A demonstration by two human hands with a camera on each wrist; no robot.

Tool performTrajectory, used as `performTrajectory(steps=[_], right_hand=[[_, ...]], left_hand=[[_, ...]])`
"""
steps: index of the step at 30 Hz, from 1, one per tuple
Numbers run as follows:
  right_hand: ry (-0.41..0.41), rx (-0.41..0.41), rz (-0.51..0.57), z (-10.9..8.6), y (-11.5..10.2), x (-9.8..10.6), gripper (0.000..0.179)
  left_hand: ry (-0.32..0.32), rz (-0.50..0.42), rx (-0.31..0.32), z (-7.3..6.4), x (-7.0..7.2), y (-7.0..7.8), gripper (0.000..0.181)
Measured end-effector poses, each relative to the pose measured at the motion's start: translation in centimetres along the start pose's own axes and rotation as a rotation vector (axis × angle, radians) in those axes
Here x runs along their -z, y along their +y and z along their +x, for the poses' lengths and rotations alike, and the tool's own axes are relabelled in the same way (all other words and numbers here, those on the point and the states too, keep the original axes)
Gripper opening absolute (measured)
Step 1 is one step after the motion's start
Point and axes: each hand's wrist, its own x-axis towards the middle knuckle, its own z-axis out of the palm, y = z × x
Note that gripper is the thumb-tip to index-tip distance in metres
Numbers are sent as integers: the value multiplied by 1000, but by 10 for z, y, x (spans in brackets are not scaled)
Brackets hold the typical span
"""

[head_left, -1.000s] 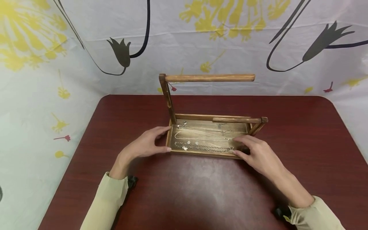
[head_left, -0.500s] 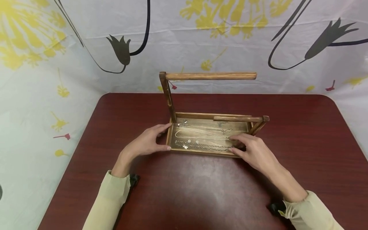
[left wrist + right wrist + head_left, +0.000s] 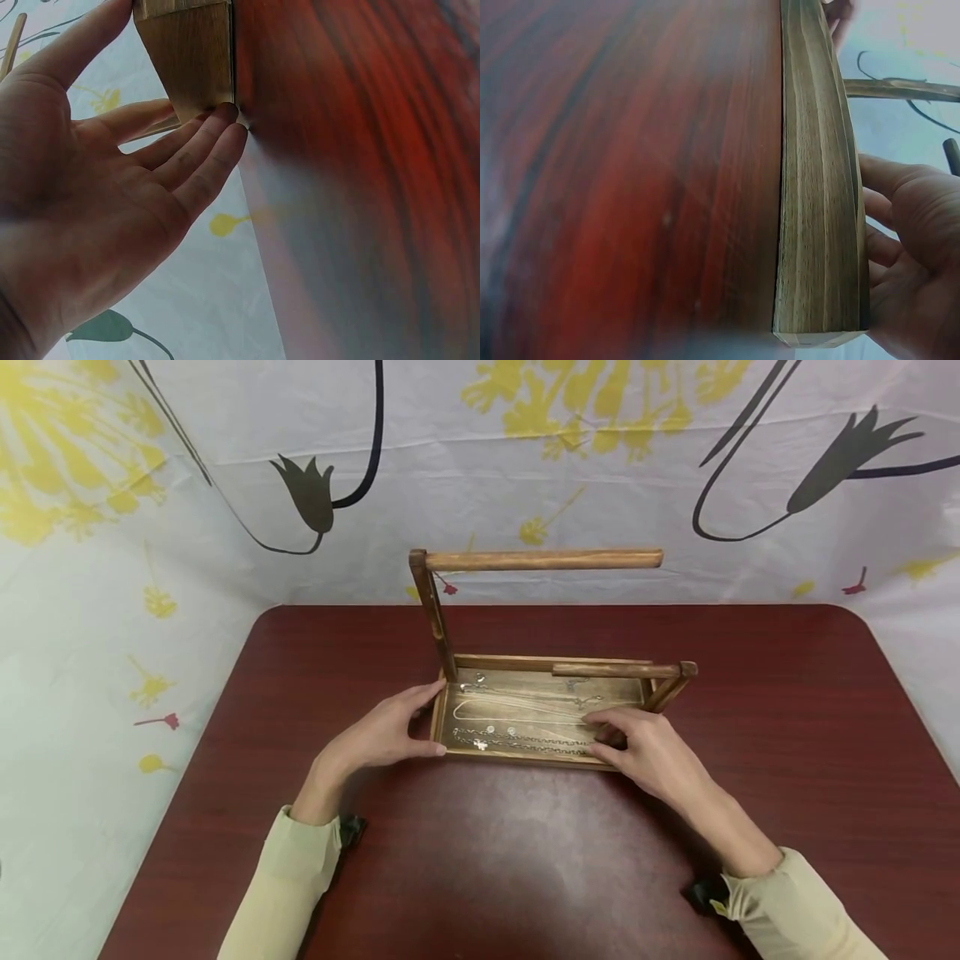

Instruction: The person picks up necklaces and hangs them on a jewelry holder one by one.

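Chains [image 3: 536, 747] run left-to-right mid-frame, ends at the nearer right hand [image 3: 648, 752], whose pinch cannot be told; left hand [image 3: 378, 731] spreads fingers against the tray [image 3: 517, 760].

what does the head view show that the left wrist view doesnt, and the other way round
Only the head view: the right hand over one end of the wooden tray, the necklaces lying in it, and the pale sleeves on both arms.

Only the left wrist view: the palm of the left hand, turned to the camera, and a close look at the outer face of the tray end beside it.

Both: the left hand touching that tray end, part of the red-brown table, and the printed white sheet beyond it.
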Motion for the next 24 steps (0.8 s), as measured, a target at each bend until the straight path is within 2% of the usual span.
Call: performTrajectory(steps=[10, 19, 24], right_hand=[[-11, -50, 16, 8, -3, -8, 25], [-33, -212, -48, 14, -9, -13, 18], [-58, -250, -8, 17, -10, -16, 18]], left_hand=[[-4, 8, 1, -1, -1, 2, 97], [1, 4, 2, -1, -2, 0, 97], [-6, -1, 12, -2, -2, 0, 97]])
